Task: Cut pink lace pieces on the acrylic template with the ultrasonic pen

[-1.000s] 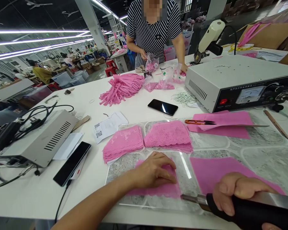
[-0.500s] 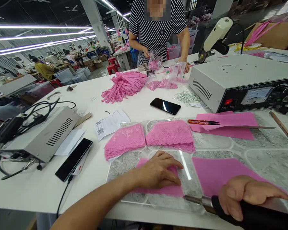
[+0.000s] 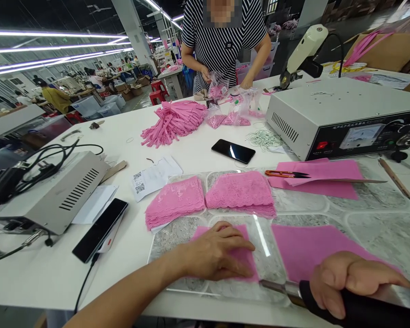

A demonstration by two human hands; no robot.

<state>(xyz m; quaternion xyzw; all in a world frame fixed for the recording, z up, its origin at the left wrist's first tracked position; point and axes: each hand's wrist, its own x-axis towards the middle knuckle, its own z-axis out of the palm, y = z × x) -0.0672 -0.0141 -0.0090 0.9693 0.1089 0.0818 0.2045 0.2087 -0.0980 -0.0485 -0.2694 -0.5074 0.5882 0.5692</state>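
Observation:
My left hand (image 3: 213, 253) lies flat, fingers together, pressing a small pink fabric piece (image 3: 248, 259) onto a glass sheet (image 3: 310, 207). My right hand (image 3: 351, 280) is wrapped round the black handle of a cutting tool (image 3: 331, 298), whose metal tip (image 3: 273, 285) rests on the glass by the piece's near right corner. A larger pink fabric sheet (image 3: 304, 248) lies just right of the tip. Two stacks of pink lace pieces (image 3: 176, 200), (image 3: 241, 191) sit beyond my left hand.
A white control box (image 3: 341, 114) stands at the right, a grey box with cables (image 3: 59, 191) at the left. Two phones (image 3: 233, 151), (image 3: 100, 229), orange snips (image 3: 285, 173) on pink sheets, pink strips (image 3: 174, 120) lie about. A person in a striped shirt (image 3: 222, 41) handles bags across the table.
My hands stay almost in place; the left hand has slid slightly toward me along the pink piece. The person opposite has lifted one hand off the table to the bags.

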